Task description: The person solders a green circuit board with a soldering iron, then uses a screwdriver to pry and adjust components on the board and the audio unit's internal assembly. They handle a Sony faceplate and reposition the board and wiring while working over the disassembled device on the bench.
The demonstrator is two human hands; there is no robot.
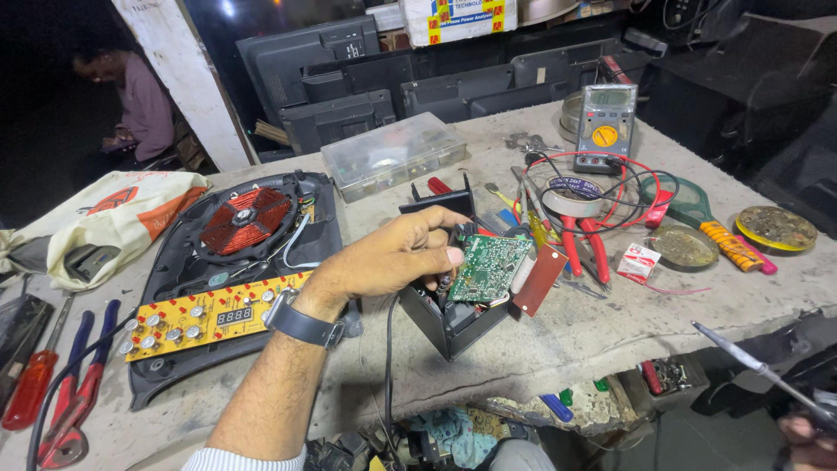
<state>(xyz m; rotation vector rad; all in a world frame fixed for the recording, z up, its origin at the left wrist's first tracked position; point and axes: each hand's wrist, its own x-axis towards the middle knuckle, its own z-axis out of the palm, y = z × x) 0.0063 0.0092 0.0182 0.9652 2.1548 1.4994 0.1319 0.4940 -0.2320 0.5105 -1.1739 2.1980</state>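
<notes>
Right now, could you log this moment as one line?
left hand: holds green circuit board over black case | right hand: holds soldering iron

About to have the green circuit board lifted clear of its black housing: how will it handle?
The green circuit board is probably rigid and light. It looks fragile: small parts cover its face. The left hand grips its edge above the black housing; wires at its lower edge may tether it, so it may resist a straight pull.

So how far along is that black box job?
Done: black case is open, green board raised out of it. In hand: left hand tilts the board; right hand holds a thin-tipped tool, apart from it. Left: board not reseated, case not closed.
</notes>
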